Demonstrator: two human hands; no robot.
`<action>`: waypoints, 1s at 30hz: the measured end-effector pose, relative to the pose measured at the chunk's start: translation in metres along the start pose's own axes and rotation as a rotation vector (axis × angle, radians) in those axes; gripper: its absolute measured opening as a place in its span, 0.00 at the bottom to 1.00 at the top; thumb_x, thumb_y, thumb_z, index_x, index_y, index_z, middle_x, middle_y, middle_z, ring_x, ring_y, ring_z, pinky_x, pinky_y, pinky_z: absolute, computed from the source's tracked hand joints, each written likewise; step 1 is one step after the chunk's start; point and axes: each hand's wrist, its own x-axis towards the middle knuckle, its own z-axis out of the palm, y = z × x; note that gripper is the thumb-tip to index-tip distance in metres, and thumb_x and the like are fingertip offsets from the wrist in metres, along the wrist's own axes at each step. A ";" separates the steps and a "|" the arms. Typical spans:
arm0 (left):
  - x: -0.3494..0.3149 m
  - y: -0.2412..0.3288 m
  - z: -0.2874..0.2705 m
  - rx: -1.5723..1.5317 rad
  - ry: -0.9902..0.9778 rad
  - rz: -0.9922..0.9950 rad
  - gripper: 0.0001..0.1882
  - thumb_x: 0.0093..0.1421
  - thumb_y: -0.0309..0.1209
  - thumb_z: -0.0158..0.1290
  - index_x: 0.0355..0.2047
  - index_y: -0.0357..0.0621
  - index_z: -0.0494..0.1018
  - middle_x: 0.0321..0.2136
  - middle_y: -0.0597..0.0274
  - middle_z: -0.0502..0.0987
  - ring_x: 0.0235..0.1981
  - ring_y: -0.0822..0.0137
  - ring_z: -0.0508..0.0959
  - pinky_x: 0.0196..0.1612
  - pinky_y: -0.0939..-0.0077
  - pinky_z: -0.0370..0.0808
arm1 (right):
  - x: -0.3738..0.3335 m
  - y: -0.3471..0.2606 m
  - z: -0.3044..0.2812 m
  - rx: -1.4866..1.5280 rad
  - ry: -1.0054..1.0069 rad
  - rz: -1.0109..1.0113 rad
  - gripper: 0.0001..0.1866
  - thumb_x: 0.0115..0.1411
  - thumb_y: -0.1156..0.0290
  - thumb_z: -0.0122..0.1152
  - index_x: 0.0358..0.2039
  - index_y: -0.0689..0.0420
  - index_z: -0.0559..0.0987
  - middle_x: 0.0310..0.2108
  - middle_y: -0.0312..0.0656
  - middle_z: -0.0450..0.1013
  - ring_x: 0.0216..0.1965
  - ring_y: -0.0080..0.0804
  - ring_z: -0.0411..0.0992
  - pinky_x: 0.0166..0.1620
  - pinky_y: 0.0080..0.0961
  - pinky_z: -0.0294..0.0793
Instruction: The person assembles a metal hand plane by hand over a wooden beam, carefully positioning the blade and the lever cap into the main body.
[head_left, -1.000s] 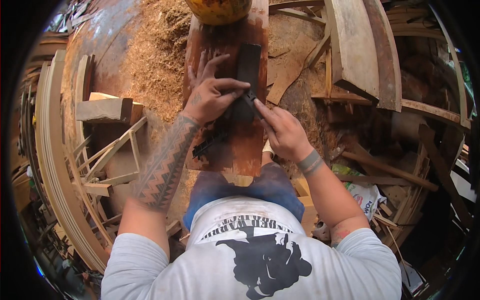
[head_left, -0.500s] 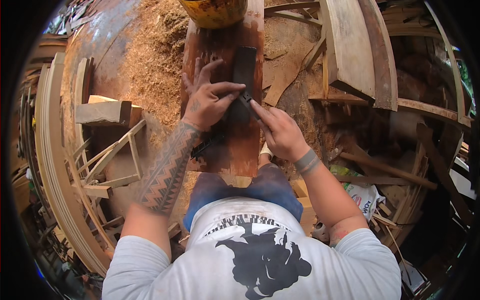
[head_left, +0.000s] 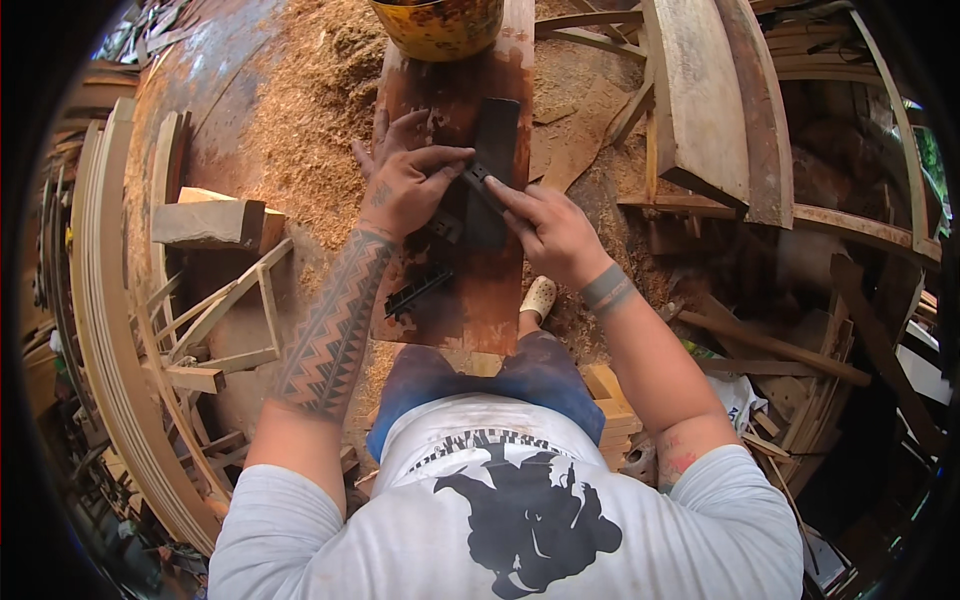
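My left hand (head_left: 403, 190) pinches the far end of a dark, narrow flat metal blade (head_left: 481, 181) with holes in it, its thumb and forefinger on the edge and the other fingers spread. From the other side, my right hand (head_left: 556, 238) grips the same blade, fingers pressed along it. Beneath lies a long black sharpening stone (head_left: 497, 128) on a wet reddish-brown plank (head_left: 445, 95); whether the blade touches it I cannot tell. Nearer me on the plank rests a black slotted metal part (head_left: 418, 292). A small dark piece (head_left: 447, 226) sits beside the stone.
A stained yellow bucket (head_left: 440, 35) stands at the plank's far end. Wood shavings (head_left: 315, 130) cover the floor to the left. Thick timber beams (head_left: 700, 100) rise at right. A stone-like block (head_left: 207, 224) and stacked boards (head_left: 110, 330) are at left.
Both hands have shifted a little left and away from me across the stone, carrying the blade. More of the black slotted part and the small dark piece now shows.
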 end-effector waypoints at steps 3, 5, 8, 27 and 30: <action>0.008 -0.010 -0.002 -0.072 -0.009 -0.011 0.12 0.71 0.42 0.66 0.51 0.65 0.92 0.73 0.61 0.73 0.78 0.57 0.66 0.80 0.34 0.34 | 0.013 0.002 -0.003 -0.037 -0.023 0.096 0.24 0.74 0.63 0.66 0.68 0.34 0.85 0.38 0.48 0.72 0.45 0.51 0.74 0.55 0.43 0.77; 0.011 -0.014 -0.004 -0.046 0.012 -0.007 0.12 0.71 0.42 0.66 0.52 0.65 0.92 0.73 0.60 0.73 0.79 0.56 0.64 0.80 0.34 0.34 | 0.017 0.002 -0.004 -0.040 -0.022 0.103 0.23 0.74 0.61 0.66 0.68 0.30 0.85 0.40 0.49 0.71 0.48 0.51 0.72 0.57 0.43 0.75; 0.012 -0.013 -0.005 -0.027 0.031 0.001 0.13 0.70 0.43 0.67 0.52 0.65 0.92 0.73 0.58 0.72 0.80 0.54 0.62 0.80 0.32 0.33 | 0.017 0.000 -0.003 -0.082 -0.037 0.148 0.22 0.74 0.58 0.66 0.67 0.26 0.85 0.43 0.50 0.71 0.51 0.52 0.69 0.60 0.43 0.73; -0.009 0.017 0.014 0.113 0.104 -0.117 0.22 0.65 0.53 0.70 0.58 0.71 0.89 0.72 0.64 0.74 0.84 0.41 0.51 0.77 0.17 0.28 | -0.007 -0.009 0.012 -0.163 0.175 0.179 0.20 0.73 0.52 0.68 0.63 0.28 0.88 0.61 0.52 0.70 0.62 0.54 0.65 0.69 0.47 0.65; -0.011 0.018 0.016 0.119 0.103 -0.050 0.20 0.66 0.50 0.69 0.57 0.69 0.88 0.72 0.68 0.76 0.84 0.45 0.53 0.77 0.18 0.29 | -0.014 -0.012 0.011 -0.224 0.195 0.120 0.22 0.73 0.49 0.67 0.65 0.28 0.87 0.65 0.50 0.69 0.65 0.54 0.63 0.70 0.48 0.64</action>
